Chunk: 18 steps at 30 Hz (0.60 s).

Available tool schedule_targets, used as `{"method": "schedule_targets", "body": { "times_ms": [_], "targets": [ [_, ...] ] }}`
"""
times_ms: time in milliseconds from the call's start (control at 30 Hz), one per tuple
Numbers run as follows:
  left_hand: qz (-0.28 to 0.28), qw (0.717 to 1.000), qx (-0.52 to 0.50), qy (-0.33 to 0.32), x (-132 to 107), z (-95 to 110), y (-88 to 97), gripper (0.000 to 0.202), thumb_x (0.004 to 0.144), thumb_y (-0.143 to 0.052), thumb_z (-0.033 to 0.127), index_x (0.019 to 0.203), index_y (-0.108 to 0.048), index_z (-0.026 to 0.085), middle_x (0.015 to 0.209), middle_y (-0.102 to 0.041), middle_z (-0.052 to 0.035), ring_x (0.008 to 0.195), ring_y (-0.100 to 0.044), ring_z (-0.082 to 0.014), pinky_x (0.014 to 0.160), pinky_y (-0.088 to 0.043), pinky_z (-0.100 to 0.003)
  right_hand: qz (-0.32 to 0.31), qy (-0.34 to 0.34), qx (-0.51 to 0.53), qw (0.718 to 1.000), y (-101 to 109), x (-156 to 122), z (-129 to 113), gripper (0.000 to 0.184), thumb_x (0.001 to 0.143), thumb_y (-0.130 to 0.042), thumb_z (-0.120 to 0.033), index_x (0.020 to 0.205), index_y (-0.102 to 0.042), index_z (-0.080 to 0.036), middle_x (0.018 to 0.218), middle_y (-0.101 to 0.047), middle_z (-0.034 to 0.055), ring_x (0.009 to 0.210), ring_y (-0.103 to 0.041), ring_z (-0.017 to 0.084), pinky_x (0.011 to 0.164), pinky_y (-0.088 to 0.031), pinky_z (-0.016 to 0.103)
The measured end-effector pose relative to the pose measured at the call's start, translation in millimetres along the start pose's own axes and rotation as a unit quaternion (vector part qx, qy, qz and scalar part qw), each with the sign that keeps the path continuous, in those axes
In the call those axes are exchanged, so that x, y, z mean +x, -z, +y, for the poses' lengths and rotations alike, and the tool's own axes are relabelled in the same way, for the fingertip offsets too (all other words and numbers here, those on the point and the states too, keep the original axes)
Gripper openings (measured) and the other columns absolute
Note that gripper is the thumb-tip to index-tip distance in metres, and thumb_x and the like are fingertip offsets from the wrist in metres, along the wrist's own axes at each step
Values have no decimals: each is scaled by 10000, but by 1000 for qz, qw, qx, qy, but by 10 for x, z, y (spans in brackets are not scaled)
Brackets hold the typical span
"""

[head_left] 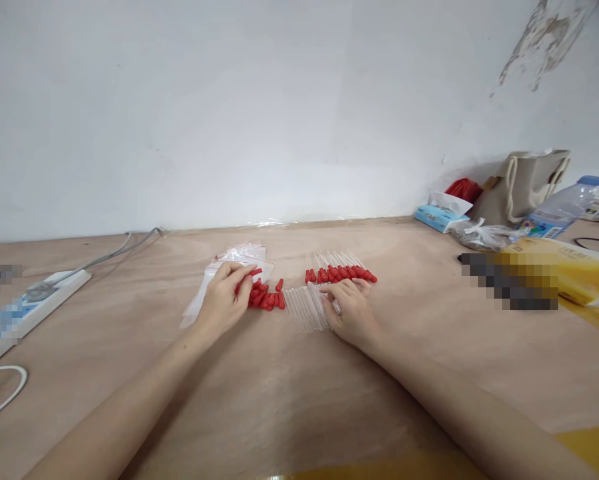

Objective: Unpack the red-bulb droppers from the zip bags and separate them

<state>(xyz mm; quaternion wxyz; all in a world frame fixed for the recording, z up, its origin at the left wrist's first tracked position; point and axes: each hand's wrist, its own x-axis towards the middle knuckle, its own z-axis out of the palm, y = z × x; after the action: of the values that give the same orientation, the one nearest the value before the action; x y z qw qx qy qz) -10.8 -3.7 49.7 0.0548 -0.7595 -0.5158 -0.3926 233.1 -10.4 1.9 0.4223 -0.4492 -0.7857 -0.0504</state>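
Observation:
My left hand (pixel 225 293) is closed, its thumb and fingertips pinching a red rubber bulb (pixel 254 272) above a pile of similar red rubber bulbs (pixel 262 295). Under and behind that hand lie clear zip bags (pixel 199 291). My right hand (pixel 349 303) is curled over a row of thin clear dropper tubes (pixel 302 310), with its fingertips closed around the end of a tube; the grip is partly hidden. Just beyond it, several droppers with red bulbs fitted (pixel 344 272) lie side by side, tubes pointing to the wall.
At left lie a white power strip (pixel 64 287) and a grey cable (pixel 114 253). On the right are a blue tissue box (pixel 439 217), a cloth bag (pixel 524 190), a plastic bottle (pixel 562 210) and a yellow packet (pixel 574 270). A white wall (pixel 229 120) bounds the brown table (pixel 259 400).

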Motion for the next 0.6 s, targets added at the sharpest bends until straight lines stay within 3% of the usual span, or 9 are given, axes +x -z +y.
{"method": "schedule_targets", "body": {
  "times_ms": [133,267,433,600],
  "targets": [
    [-110,989,84,58,331,-102,-68,210,776,-465,281,935,-581,209,875,-628,-21,784,-574,-178,721,-425,-304,-1,9,-38,999,-62,13,-41,148,777,-459,-141,808,-595,-190,703,-605,-1,721,-504,124,897,-204,355],
    [-185,971,137,72,453,-158,-150,128,725,-508,330,738,-574,220,816,-660,6,780,-584,-199,817,-356,-371,-22,24,-53,998,-96,-13,-56,135,783,-471,-157,794,-601,-194,690,-612,0,764,-505,141,906,-198,369],
    [-207,965,144,68,463,-115,-173,183,681,-534,397,651,-592,226,787,-650,-8,817,-569,-237,832,-309,-422,-49,41,-48,997,-91,-36,-69,156,804,-505,-284,870,-620,-202,746,-619,25,808,-483,164,912,-189,397],
    [-224,964,136,41,508,125,-311,160,673,-506,336,656,-622,226,834,-627,-41,899,-538,-266,827,-287,-430,-66,52,-60,995,-72,-33,-82,278,781,-526,-449,845,-642,-205,765,-596,41,816,-467,178,882,-213,404]
  ]
}}
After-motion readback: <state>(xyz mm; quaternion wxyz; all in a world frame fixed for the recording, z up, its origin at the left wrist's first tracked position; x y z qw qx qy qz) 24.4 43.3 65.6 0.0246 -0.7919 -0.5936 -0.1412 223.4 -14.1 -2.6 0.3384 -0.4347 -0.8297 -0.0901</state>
